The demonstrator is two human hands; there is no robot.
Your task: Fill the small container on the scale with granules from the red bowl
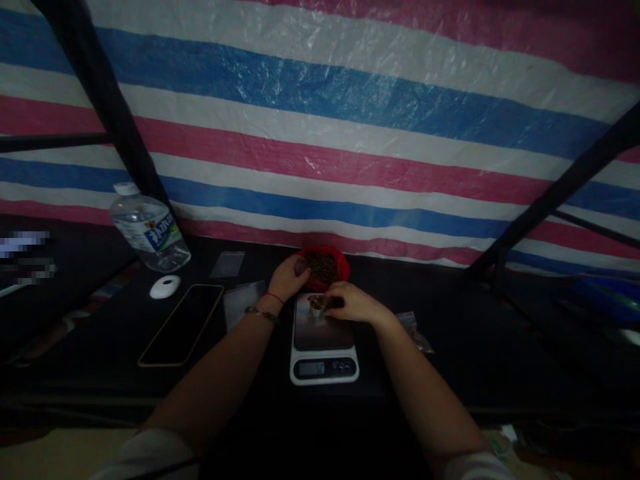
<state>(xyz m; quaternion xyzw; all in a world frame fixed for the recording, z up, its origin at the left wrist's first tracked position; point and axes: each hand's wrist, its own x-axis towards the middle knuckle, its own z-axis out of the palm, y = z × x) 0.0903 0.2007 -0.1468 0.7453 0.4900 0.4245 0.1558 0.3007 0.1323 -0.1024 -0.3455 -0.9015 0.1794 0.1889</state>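
Observation:
A kitchen scale [324,333] lies in front of me, its display lit, with a small round cup [316,308] of brown bits on its plate. Just behind it sits a red container [345,265], filled with small brown pieces [323,268]. My left hand [289,280] is closed on the container's left edge, thumb towards the pieces. Over the scale, my right hand [353,303] has its fingers pinched at the cup's right side. What those fingertips hold is too dark and small to make out.
To the left are a phone [183,325], a white mouse [165,287], a large water bottle [150,230] and clear plastic bags [243,303]. A small filled bag [416,332] lies right of my right forearm. Dark slanted posts [107,113] and a striped sheet [350,153] stand behind.

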